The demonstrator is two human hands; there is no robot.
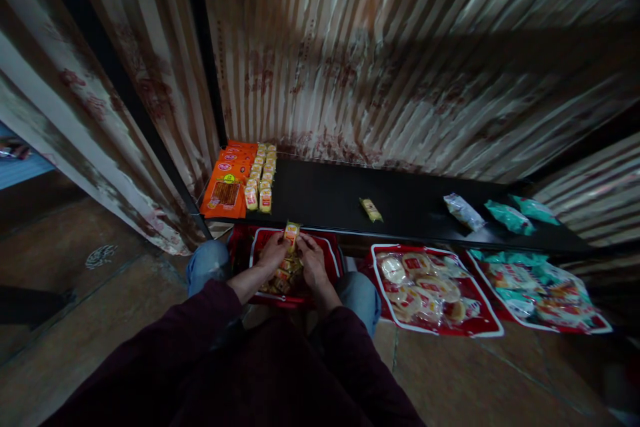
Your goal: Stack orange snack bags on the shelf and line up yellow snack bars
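Observation:
Between my two hands, a small yellow snack packet (291, 233) is held upright above a red basket (327, 240) with a white rim. My left hand (273, 252) grips the packet's left side, fingers closed. On its right side the fingers of my right hand (312, 259) pinch it. More yellow packets (283, 278) of the same look fill the basket below. Ahead on the black shelf (320, 190), similar packets (265, 177) stand in two rows beside orange snack bags (225, 183). What is printed on the held packet is too small to read.
A lone yellow packet (371, 209) lies mid-shelf, with a silvery packet (464, 212) and teal packets (509, 217) to the right. Red baskets of round wrapped snacks (425, 287) and teal bags (543, 290) sit at right. Dark posts (205, 47) and a striped curtain (350, 67) border the shelf.

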